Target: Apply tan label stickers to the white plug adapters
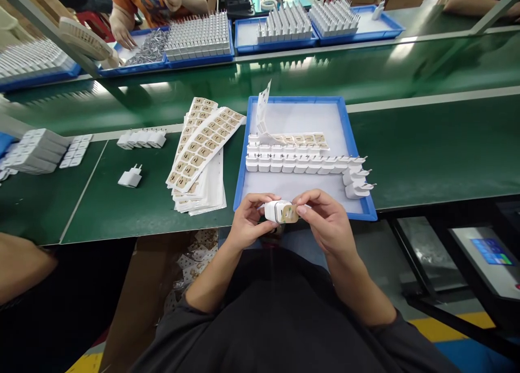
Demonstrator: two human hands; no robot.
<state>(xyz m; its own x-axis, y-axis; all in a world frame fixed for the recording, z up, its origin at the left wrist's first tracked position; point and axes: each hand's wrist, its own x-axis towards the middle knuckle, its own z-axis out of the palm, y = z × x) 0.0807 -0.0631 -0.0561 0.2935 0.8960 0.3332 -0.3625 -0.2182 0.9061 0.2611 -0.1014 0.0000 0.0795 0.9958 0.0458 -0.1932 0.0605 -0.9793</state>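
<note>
My left hand grips a small white charger plug in front of my chest. My right hand pinches a tan sticker against the plug's end face. Both hands hover at the near edge of a blue tray. Rows of white charger plugs lie in that tray, with a strip of tan stickers behind them. A curled, peeled sticker sheet stands at the tray's far left.
A stack of tan sticker sheets lies left of the tray on the green bench. One loose plug and a short row of plugs sit further left. Across the bench, another person's hands work over blue trays of plugs. A screen is at the lower right.
</note>
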